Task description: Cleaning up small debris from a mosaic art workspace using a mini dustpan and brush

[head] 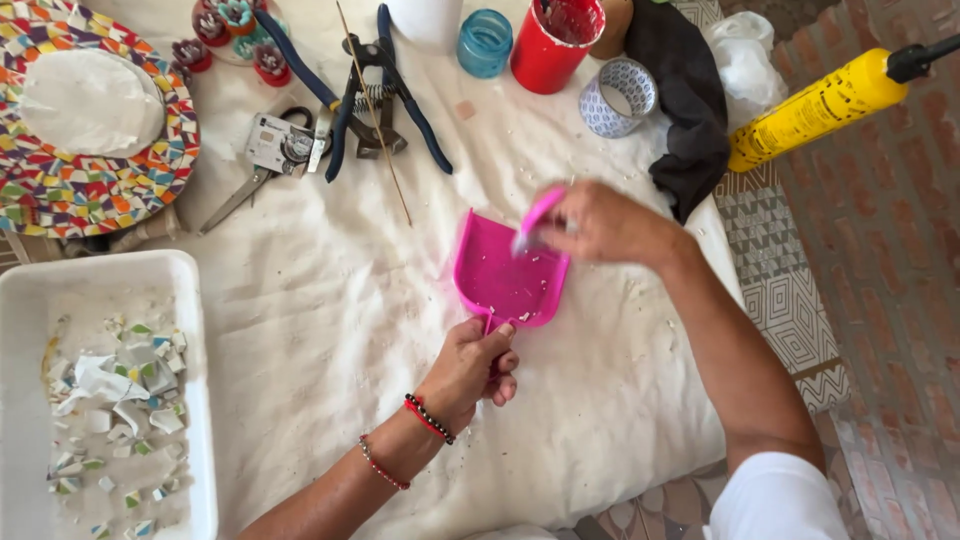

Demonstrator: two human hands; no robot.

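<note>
Left hand (468,368) sits at 6 o'clock, fingers curled tight round the handle of a pink dustpan (505,275), red and dark bead bracelets on the wrist. Dustpan lies flat on the white cloth (330,300) dead centre, open mouth toward 12, pale grit and chips scattered on its floor. Shape: squared scoop, low side walls, glossy hot pink.

Right hand (600,222) at 1 o'clock from the pan, fingers pinched shut on a small pink brush (535,218). Brush is motion-blurred, tip over the pan's far right corner; can't tell if the bristles touch it.

At 8 o'clock: white tray (190,300) with broken tile bits, white and green mostly, plus dust.

Cloth is creased, speckled with white crumbs, densest around the pan.

Further out, 11 o'clock: scissors (245,185), blue-handled nippers (385,90) and a thin wooden stick (375,115) lying across them. At 10 o'clock: round mosaic plate (90,195), multicolour shards round a white centre. At 12: teal jar (484,43), red cup (553,45), patterned tape roll (617,97) just right of it. At 1: black cloth (685,90), draped off the table edge, white plastic bag behind it. At 2: yellow tube (815,108) lying tilted.

Room: patterned grey-white tiles beside the table, reddish brick paving on the right.
</note>
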